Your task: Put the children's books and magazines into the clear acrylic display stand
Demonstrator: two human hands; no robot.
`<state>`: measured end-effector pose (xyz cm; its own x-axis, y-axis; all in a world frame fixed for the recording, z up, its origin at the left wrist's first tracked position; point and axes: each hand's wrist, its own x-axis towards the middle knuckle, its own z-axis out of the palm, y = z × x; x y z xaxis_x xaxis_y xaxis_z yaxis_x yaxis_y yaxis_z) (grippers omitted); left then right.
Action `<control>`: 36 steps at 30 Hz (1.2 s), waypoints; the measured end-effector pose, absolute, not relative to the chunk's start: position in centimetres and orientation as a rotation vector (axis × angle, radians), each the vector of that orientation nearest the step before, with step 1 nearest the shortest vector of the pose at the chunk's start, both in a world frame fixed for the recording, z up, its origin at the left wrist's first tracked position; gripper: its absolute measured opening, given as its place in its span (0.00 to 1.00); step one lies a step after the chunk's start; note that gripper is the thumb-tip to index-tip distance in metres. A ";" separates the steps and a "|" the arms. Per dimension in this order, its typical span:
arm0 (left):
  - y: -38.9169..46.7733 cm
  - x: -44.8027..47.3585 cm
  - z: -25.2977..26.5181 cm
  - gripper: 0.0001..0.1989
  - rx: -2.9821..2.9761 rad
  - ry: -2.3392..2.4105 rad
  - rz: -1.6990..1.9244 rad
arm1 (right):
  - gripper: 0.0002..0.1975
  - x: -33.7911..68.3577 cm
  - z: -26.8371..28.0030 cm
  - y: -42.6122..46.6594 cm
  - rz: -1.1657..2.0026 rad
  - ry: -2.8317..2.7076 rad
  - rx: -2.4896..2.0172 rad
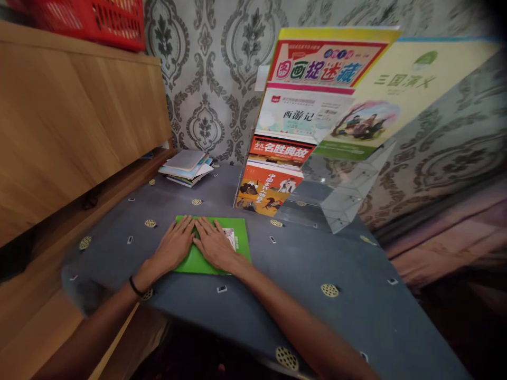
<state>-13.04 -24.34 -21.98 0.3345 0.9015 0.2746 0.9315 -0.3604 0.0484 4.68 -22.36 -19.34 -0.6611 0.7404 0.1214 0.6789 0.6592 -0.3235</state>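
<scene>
A green book (240, 243) with a small picture on its cover lies flat on the grey patterned cloth. Flat on its left part rests my left hand (177, 243), fingers stretched out and pointing away from me. My right hand (214, 244) lies on the middle of the same book, fingers also extended. The two hands nearly meet at the fingertips and thumbs, covering much of the cover. Neither hand grips anything.
A clear tiered rack (344, 203) holds several upright books, such as an orange book (269, 190) in front. Behind, to the left, sits a small pile of books (188, 168). A wooden cabinet (83, 111) carries a red basket (119, 24). Patterned wallpaper (206, 121) covers the wall.
</scene>
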 end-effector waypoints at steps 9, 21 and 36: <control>-24.5 -12.4 -21.6 0.26 -2.453 -1.787 -0.365 | 0.31 5.3 -20.0 -22.5 0.309 -2.558 -1.288; -25.0 -12.1 -21.3 0.25 -2.348 -1.953 -0.294 | 0.38 6.9 -19.6 -22.5 0.313 -2.491 -1.476; -28.0 -12.9 -19.9 0.33 -2.716 -1.489 -0.282 | 0.34 12.1 -20.7 -22.9 0.287 -2.450 -1.517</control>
